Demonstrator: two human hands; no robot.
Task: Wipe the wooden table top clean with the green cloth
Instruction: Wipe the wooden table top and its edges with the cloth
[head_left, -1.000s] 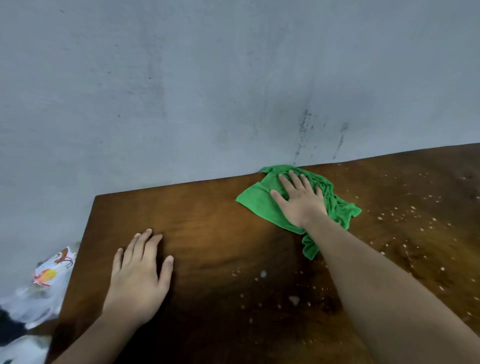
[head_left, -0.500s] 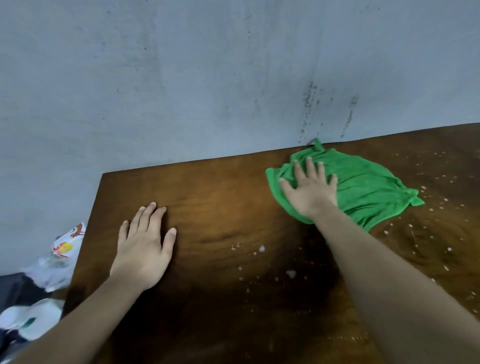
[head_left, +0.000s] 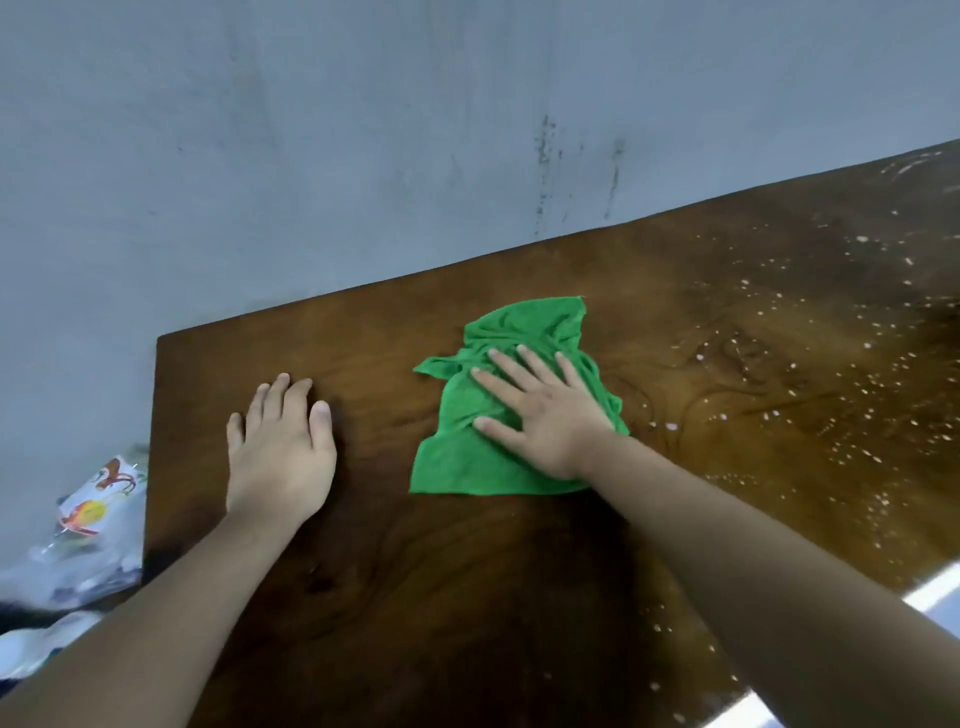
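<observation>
A crumpled green cloth (head_left: 467, 457) lies on the dark wooden table top (head_left: 467, 597), a little left of the middle. My right hand (head_left: 545, 410) presses flat on the cloth with its fingers spread and straight. To its left, my left hand (head_left: 283, 452) rests flat on the bare wood, fingers together and straight. White crumbs and specks (head_left: 831, 405) are scattered over the right part of the table.
A grey wall (head_left: 363, 156) runs along the table's far edge. Beyond the table's left edge lies a clear plastic bag with a colourful print (head_left: 88, 514). A pale floor strip (head_left: 930, 597) shows past the near right edge.
My right hand has dragged the cloth from the far edge by the wall towards me and to the left. The crumbs near the middle are gone. My left hand stays in place.
</observation>
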